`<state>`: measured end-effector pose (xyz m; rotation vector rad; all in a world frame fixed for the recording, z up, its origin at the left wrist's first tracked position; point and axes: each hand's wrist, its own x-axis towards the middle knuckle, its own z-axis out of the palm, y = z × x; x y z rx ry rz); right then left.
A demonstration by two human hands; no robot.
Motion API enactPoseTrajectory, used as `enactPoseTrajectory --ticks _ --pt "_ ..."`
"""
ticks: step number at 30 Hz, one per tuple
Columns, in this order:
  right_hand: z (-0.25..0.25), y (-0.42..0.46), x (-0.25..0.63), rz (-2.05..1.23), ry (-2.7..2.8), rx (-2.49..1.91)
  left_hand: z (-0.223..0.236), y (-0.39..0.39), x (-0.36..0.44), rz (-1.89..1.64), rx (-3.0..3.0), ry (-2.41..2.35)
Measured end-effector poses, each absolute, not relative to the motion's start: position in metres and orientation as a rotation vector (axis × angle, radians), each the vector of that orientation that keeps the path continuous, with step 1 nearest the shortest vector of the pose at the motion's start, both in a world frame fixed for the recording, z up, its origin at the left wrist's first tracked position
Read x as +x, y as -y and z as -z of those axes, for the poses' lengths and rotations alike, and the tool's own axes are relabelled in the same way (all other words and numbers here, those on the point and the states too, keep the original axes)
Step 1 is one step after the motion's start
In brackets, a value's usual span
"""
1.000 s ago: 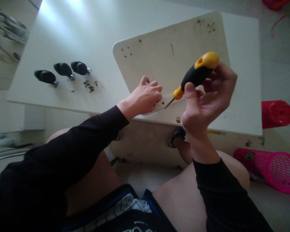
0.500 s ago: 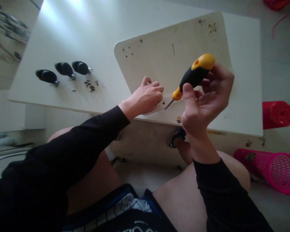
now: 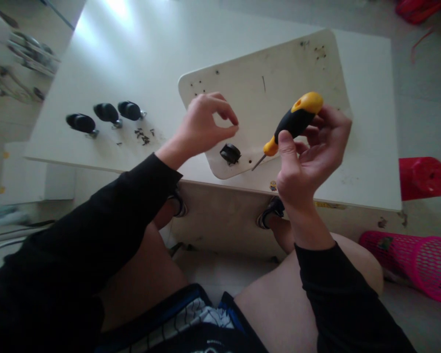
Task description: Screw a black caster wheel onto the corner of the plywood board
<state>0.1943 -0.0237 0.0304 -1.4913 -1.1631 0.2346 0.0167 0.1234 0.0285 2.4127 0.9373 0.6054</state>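
Note:
In my right hand (image 3: 310, 152) is a screwdriver (image 3: 297, 117) with a yellow and black handle, its shaft slanting down to the left. The tip hovers near a dark hole in a pale, round-cornered board (image 3: 294, 63). Close to the board's near left corner stands a black caster wheel (image 3: 230, 154). Above and left of that caster, my left hand (image 3: 209, 120) has its thumb and forefinger brought together at the tips. Whatever they pinch, if anything, is too small to make out.
Three more black casters (image 3: 106, 113) stand on the left of the white table (image 3: 161, 44). Beside them lies a scatter of small dark screws (image 3: 143, 136). A pink mesh basket (image 3: 407, 262) and a red plastic object (image 3: 425, 177) are on the floor at right.
My left hand has lifted up and to the left, uncovering the caster on the board. The right hand keeps the screwdriver in almost the same place. The view has shifted slightly.

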Motion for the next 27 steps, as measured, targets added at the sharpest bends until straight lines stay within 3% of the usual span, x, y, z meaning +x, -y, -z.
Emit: enactPoseTrajectory --ticks 6,12,22,27 --pt "-0.034 0.022 0.19 -0.123 1.091 -1.384 -0.027 -0.17 -0.089 -0.732 1.882 -1.665" --pt "-0.04 0.026 0.194 -0.097 1.026 -1.406 0.012 -0.176 -0.181 -0.555 1.8 -1.877" --pt "-0.025 0.03 0.205 -0.167 1.026 -1.473 0.026 -0.174 -0.171 -0.417 1.861 -1.771" --pt "-0.025 0.034 0.215 -0.146 1.021 -1.497 0.007 -0.168 -0.163 -0.623 1.71 -1.763"
